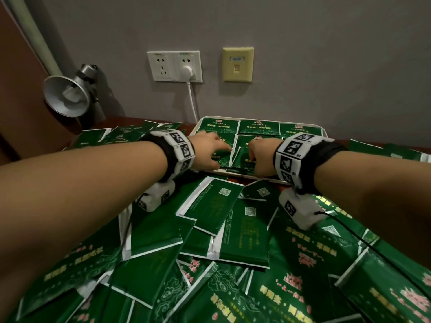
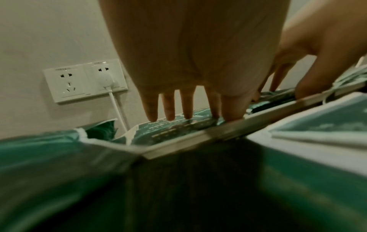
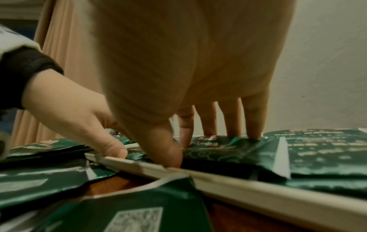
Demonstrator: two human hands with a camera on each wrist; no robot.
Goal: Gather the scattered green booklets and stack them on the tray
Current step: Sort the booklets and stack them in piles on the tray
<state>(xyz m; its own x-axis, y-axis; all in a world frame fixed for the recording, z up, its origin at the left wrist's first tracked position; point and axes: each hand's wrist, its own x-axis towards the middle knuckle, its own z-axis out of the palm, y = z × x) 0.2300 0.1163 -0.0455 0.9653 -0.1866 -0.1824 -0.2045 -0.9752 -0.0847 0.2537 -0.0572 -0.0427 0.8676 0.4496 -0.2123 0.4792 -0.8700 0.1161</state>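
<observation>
Both hands sit mid-frame over the white rectangular tray: the left hand presses flat, fingers straight, on one glossy green booklet; the right hand, fingers extended downward, presses the adjoining booklet, lengthwise toward the wall.

You are looking at green booklets printed with yellow and pink characters too blurred to read. Beside the tray, several booklets are showing QR-code squares, undecodable here. Your wristbands are carrying black-and-white square markers. The wall socket behind the tray is showing small, illegible print.
</observation>
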